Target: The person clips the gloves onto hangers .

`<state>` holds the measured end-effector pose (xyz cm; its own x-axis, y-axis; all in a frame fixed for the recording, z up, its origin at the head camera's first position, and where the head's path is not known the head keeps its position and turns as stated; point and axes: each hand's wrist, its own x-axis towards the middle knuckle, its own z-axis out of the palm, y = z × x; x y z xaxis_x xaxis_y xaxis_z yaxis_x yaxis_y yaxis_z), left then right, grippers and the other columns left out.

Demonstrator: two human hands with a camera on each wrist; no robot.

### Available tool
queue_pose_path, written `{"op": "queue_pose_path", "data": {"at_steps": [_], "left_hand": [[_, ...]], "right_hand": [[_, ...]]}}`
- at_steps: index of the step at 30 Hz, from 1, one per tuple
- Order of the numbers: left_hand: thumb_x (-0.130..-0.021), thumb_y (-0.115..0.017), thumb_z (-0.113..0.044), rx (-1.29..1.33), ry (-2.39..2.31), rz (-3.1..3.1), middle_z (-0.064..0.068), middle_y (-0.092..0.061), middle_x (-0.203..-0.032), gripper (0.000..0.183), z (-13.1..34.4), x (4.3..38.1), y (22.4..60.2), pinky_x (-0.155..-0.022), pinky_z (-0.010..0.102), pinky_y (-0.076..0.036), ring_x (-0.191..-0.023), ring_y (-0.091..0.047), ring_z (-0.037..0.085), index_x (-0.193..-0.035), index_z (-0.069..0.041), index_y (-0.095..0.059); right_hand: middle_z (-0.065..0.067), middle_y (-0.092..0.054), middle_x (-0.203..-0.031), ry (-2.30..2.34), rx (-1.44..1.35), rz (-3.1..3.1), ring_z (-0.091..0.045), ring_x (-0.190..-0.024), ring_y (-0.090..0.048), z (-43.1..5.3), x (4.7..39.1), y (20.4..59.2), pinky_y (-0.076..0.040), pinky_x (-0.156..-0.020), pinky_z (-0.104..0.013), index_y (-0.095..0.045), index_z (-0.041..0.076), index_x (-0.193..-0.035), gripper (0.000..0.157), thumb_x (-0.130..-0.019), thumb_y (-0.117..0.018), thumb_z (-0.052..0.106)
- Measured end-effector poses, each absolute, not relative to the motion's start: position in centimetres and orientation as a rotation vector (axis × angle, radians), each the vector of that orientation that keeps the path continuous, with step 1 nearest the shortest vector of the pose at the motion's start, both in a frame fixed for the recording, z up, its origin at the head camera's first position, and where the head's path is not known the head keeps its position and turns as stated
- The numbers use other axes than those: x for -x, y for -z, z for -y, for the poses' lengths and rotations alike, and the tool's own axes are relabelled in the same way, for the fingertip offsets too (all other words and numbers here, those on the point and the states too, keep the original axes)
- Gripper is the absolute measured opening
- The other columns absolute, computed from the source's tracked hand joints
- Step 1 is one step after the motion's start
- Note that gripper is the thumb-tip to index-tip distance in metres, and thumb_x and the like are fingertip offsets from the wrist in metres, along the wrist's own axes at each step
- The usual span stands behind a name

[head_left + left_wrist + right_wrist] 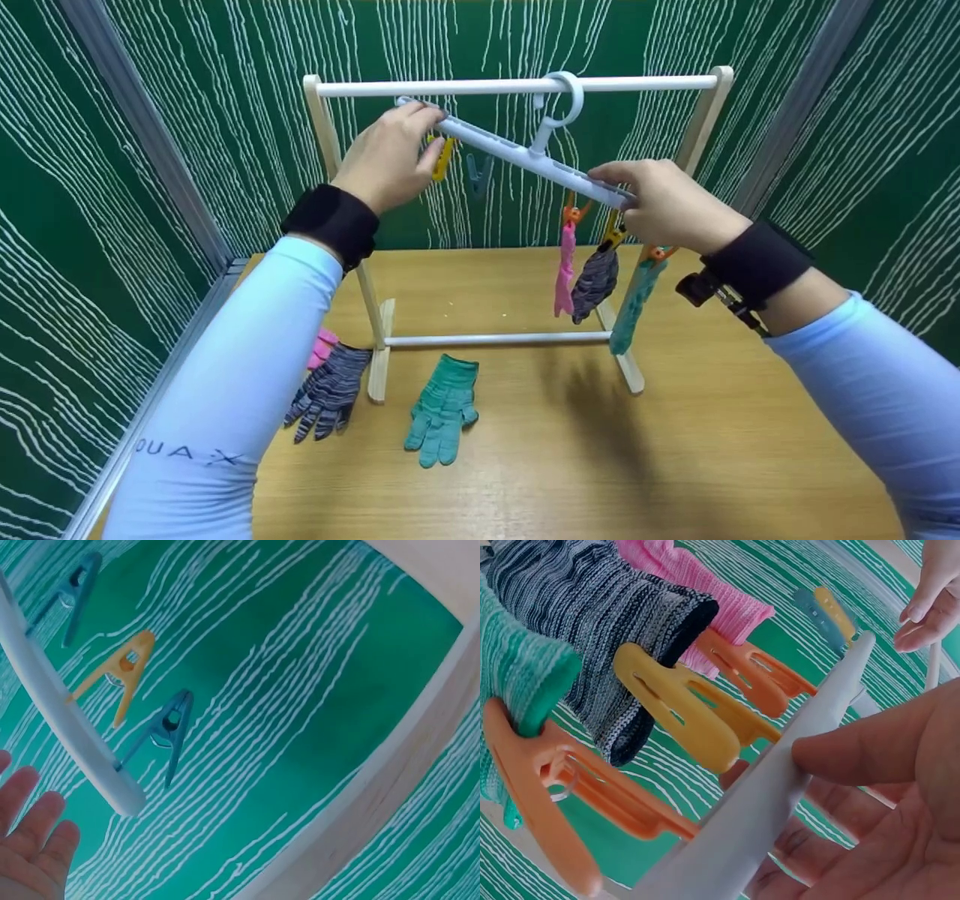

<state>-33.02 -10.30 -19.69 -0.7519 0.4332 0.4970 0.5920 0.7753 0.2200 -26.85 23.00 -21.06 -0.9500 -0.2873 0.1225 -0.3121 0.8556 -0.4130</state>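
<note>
A white clip hanger (517, 154) hangs by its hook from the rod of a wooden rack, tilted with its right end lower. My right hand (675, 202) pinches that lower end between thumb and fingers. Close to the raised end is my left hand (394, 154); in the left wrist view its fingers (52, 840) are extended and apart from the bar. Under the right half, orange and yellow clips (682, 712) grip a pink glove (565, 270), a grey-black striped glove (596, 281) and a green glove (636, 311). Blue clips (176, 727) and a yellow clip (127, 671) hang bare on the left half.
The rack's top rod (450, 88) and lower bar (495, 340) join two wooden side legs. On the table (525, 465) lie another green glove (444, 409), another striped glove (334, 390) and a pink piece (322, 346) partly behind my left sleeve. Green walls surround the table.
</note>
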Motion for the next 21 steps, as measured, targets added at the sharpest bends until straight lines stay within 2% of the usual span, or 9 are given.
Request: {"op": "queue_pose_path", "data": {"at_steps": [2, 7, 15, 21], "left_hand": [[-0.114, -0.053, -0.017, 0.774, 0.490, 2.550, 0.018, -0.062, -0.152, 0.041, 10.3, 33.1, 19.6, -0.128, 0.043, -0.042, -0.145, -0.056, 0.033, -0.150, 0.000, -0.060], [-0.114, -0.052, -0.019, 0.758, 0.374, 2.564, 0.019, -0.063, -0.152, 0.041, 10.7, 33.2, 19.4, -0.125, 0.047, -0.045, -0.141, -0.059, 0.036, -0.150, -0.001, -0.061], [-0.118, -0.040, -0.024, 0.753, 0.137, 2.623, 0.020, -0.057, -0.160, 0.047, 11.5, 33.3, 19.1, -0.131, 0.050, -0.036, -0.152, -0.051, 0.039, -0.158, -0.003, -0.054], [-0.118, -0.040, -0.020, 0.757, 0.063, 2.599, 0.023, -0.063, -0.152, 0.043, 11.8, 33.2, 19.1, -0.127, 0.054, -0.041, -0.145, -0.057, 0.043, -0.150, 0.001, -0.061]], "right_hand": [[-0.025, -0.061, -0.153, -0.684, -0.480, 2.964, -0.041, -0.117, -0.058, -23.0, 26.9, 21.0, -0.057, -0.099, -0.060, -0.054, 0.005, -0.159, 0.069, -0.093, -0.051, -0.017], [-0.025, -0.063, -0.150, -0.681, -0.495, 2.950, -0.041, -0.118, -0.058, -23.0, 27.2, 20.9, -0.057, -0.097, -0.058, -0.056, 0.006, -0.157, 0.067, -0.094, -0.049, -0.018], [-0.025, -0.064, -0.149, -0.675, -0.562, 2.922, -0.041, -0.120, -0.059, -23.1, 27.7, 20.9, -0.055, -0.101, -0.061, -0.059, 0.005, -0.154, 0.068, -0.092, -0.049, -0.019], [-0.024, -0.062, -0.150, -0.665, -0.580, 2.923, -0.041, -0.120, -0.058, -23.3, 28.1, 20.9, -0.056, -0.099, -0.060, -0.058, 0.009, -0.156, 0.070, -0.092, -0.049, -0.019]]}}
